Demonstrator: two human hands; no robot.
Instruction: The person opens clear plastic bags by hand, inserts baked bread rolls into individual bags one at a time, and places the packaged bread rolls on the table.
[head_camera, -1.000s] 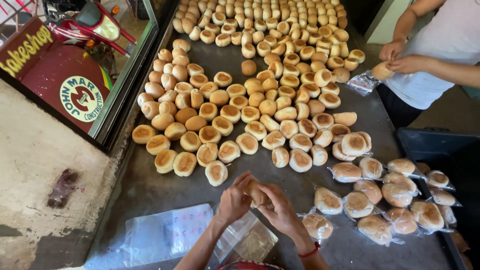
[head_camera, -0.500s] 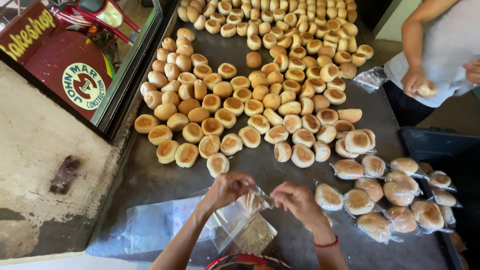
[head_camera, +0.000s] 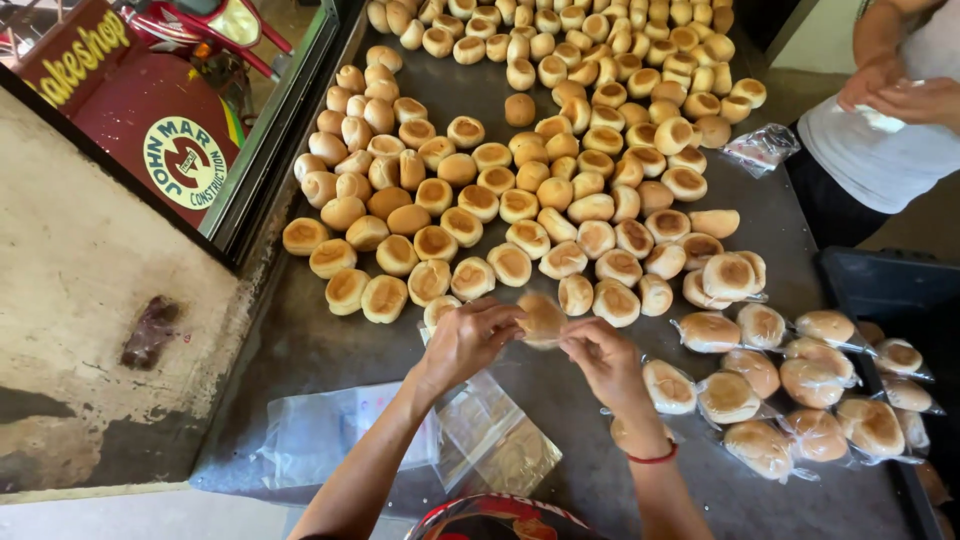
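1. Left hand (head_camera: 468, 340) and right hand (head_camera: 603, 358) raised over dark bench (head_camera: 330, 350), meeting at one bread roll (head_camera: 541, 318).
2. Both grips clenched on the roll, fingertips at its two sides; thin clear wrap possibly around it, view too poor to confirm.
3. Roll held just off the near edge of the loose rolls (head_camera: 520, 190) spread across bench.
4. Bagged rolls (head_camera: 790, 370) piled to the right, near right hand.
5. Flat clear bags (head_camera: 340, 440) lying below left forearm.
6. Another person's hands (head_camera: 890, 90) at far right corner, holding something pale.
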